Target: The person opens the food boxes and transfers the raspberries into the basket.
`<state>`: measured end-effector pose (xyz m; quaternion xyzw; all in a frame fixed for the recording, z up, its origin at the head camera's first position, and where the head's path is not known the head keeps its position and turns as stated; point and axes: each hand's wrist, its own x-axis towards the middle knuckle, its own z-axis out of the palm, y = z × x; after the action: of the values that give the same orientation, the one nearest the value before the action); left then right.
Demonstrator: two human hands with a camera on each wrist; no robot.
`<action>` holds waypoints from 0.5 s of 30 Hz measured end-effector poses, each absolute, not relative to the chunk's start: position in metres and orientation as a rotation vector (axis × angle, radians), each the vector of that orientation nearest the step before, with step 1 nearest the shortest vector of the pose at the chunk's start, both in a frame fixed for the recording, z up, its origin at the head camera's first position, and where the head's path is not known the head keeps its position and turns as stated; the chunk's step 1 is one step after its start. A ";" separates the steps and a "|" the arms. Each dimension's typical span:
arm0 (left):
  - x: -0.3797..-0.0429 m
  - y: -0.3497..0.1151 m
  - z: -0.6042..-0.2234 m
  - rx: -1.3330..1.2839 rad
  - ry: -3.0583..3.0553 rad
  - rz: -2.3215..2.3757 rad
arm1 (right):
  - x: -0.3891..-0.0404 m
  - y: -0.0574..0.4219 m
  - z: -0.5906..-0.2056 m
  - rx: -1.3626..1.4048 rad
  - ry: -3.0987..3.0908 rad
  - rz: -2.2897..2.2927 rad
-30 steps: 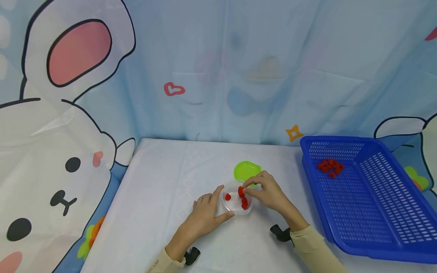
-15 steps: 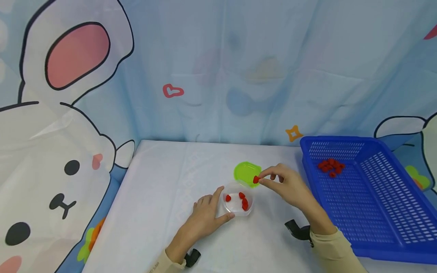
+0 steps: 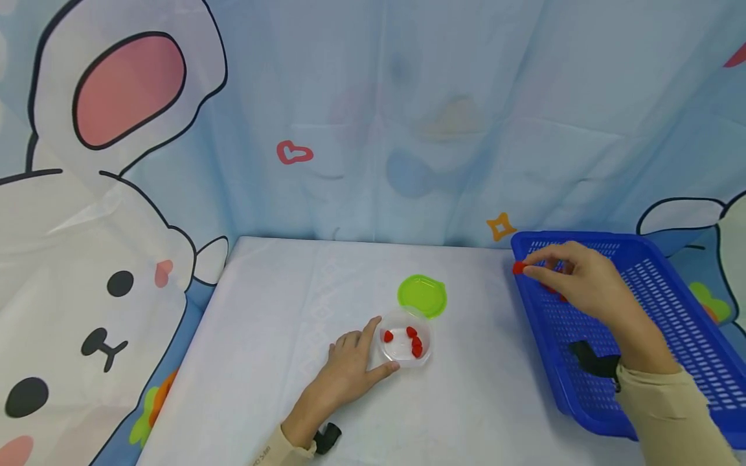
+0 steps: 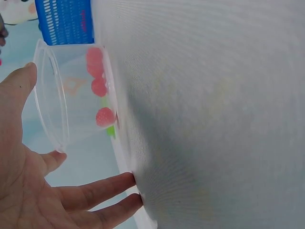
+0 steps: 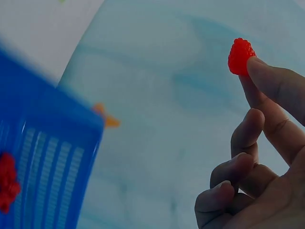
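A small clear plastic tub (image 3: 402, 357) stands on the white table with several red raspberries (image 4: 99, 87) at its bottom. My left hand (image 3: 350, 366) holds the tub by its rim, thumb and index fingertip set apart along the edge. Its other fingers stretch down to the cloth in the left wrist view. Over the near-left rim of the blue basket (image 3: 612, 424), my right hand (image 3: 588, 281) pinches one red raspberry (image 5: 240, 56) between thumb and index finger. The remaining right fingers are curled beneath. More raspberries (image 5: 6, 183) lie inside the basket, mostly hidden by this hand in the head view.
A green lid (image 3: 422, 294) lies flat just behind the tub. The basket takes up the table's right side. Behind the table hangs a light blue curtain (image 3: 350, 194) printed with cartoon figures. Each wrist wears a black camera mount (image 3: 594, 359).
My right hand has lifted a raspberry out of the tub and carried it rightward past the green lid to the basket. The left hand has stayed at the tub.
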<state>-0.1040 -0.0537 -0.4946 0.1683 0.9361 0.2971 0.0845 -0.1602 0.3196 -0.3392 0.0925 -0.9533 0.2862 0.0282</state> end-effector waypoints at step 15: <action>-0.104 -0.056 -0.494 0.484 2.784 0.892 | -0.222 0.444 -0.426 -0.227 -3.150 0.961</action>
<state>-0.1038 -0.0555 -0.4936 0.1628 0.9358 0.2999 0.0890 -0.2218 0.4439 -0.4256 -0.0687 -0.9511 0.2902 -0.0798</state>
